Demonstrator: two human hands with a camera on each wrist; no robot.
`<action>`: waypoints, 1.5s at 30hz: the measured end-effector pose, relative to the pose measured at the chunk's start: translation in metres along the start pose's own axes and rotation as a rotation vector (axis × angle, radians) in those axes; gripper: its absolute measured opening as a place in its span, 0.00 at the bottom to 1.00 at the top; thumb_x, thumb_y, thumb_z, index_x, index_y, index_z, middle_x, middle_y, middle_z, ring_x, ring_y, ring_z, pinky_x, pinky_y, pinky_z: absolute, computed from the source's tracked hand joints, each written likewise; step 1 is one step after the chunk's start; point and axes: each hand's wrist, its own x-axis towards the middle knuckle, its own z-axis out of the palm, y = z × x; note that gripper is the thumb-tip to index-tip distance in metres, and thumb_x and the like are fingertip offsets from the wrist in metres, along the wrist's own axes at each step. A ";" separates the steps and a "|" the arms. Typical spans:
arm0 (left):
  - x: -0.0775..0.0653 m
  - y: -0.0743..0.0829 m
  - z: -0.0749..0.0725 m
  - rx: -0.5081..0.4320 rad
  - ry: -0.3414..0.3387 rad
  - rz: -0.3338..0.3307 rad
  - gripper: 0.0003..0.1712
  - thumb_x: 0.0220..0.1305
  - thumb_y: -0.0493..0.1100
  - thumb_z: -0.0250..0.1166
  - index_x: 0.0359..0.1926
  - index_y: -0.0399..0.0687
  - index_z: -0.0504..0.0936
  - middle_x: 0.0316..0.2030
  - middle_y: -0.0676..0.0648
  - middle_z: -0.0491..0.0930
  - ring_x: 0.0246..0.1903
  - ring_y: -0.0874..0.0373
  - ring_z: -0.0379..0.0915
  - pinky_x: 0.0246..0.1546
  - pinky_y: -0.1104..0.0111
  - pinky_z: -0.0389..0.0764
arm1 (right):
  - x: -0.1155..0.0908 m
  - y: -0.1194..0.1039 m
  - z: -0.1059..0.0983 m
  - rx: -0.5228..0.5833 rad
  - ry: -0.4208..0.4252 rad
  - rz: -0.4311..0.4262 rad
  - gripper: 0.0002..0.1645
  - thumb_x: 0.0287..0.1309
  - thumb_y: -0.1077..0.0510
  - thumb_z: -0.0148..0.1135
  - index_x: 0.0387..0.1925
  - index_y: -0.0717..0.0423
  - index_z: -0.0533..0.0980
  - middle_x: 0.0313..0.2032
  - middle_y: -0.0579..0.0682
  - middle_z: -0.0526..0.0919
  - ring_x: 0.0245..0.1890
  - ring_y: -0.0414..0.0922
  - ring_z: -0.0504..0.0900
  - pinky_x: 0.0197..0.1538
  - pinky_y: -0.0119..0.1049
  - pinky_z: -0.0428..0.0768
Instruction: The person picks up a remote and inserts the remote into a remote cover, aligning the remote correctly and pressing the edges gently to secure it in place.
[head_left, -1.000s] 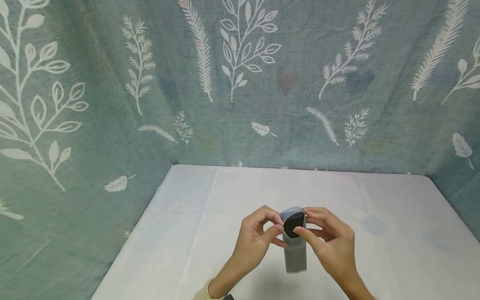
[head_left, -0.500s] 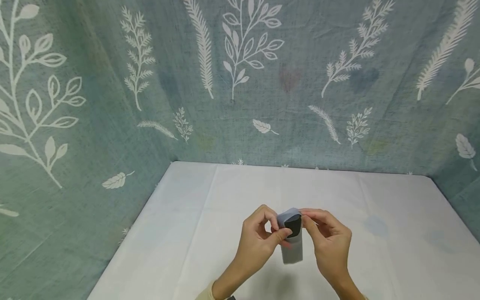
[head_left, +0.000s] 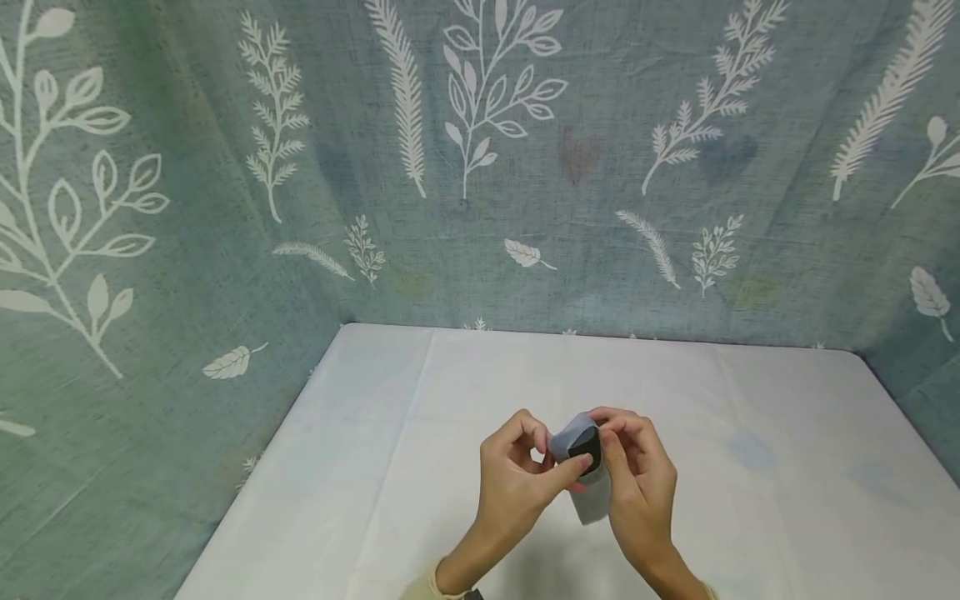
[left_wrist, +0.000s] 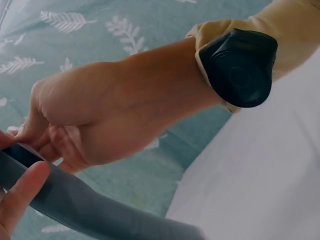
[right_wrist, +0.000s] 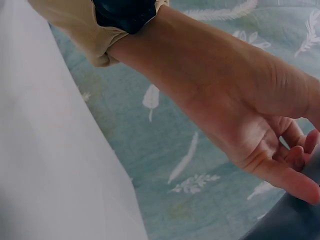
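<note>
A flat, grey, soft-looking strip hangs between both hands above the table, its lower end tilted a little to the right. Its top is folded over, pale blue-grey, beside a black patch. My left hand pinches this top end from the left, thumb lying on the black patch. From the right, my right hand pinches the patch's upper right edge between thumb and fingers. In the left wrist view the strip runs long and curved below the hand. Only a corner of the strip shows in the right wrist view.
A white-covered table lies under the hands. Green-blue curtains with white leaf prints stand behind it and along its sides. Both wrists carry a dark round device over beige cuffs.
The right thumb has moved from the black patch to its upper right edge, and the left thumb has come onto the patch. The right hand has shifted left, and the strip's lower end has risen and tilted.
</note>
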 end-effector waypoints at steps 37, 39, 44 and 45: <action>0.015 0.023 0.000 0.139 -0.042 0.326 0.07 0.50 0.17 0.62 0.32 0.25 0.79 0.35 0.34 0.69 0.18 0.46 0.72 0.12 0.69 0.80 | 0.007 0.005 -0.012 -0.028 -0.166 -0.126 0.32 0.34 0.85 0.66 0.47 0.74 0.71 0.42 0.60 0.78 0.37 0.43 0.80 0.46 0.30 0.80; 0.015 0.021 0.000 0.154 -0.022 0.337 0.08 0.50 0.17 0.62 0.30 0.26 0.79 0.34 0.35 0.69 0.21 0.46 0.72 0.13 0.69 0.80 | 0.006 0.007 -0.011 -0.073 -0.154 -0.136 0.34 0.31 0.86 0.66 0.47 0.73 0.73 0.40 0.60 0.79 0.36 0.43 0.80 0.45 0.29 0.80; 0.013 0.009 -0.002 0.158 -0.001 0.359 0.10 0.49 0.16 0.62 0.29 0.28 0.79 0.33 0.35 0.70 0.26 0.46 0.73 0.14 0.67 0.81 | 0.006 0.010 -0.009 -0.161 -0.120 -0.165 0.32 0.27 0.85 0.70 0.43 0.70 0.77 0.36 0.59 0.82 0.33 0.41 0.83 0.37 0.29 0.82; 0.013 0.005 -0.003 0.161 0.001 0.365 0.10 0.48 0.15 0.62 0.29 0.29 0.79 0.33 0.35 0.71 0.26 0.47 0.73 0.15 0.68 0.81 | 0.007 0.009 -0.009 -0.172 -0.116 -0.170 0.32 0.27 0.84 0.70 0.42 0.69 0.77 0.36 0.59 0.82 0.33 0.41 0.84 0.36 0.29 0.83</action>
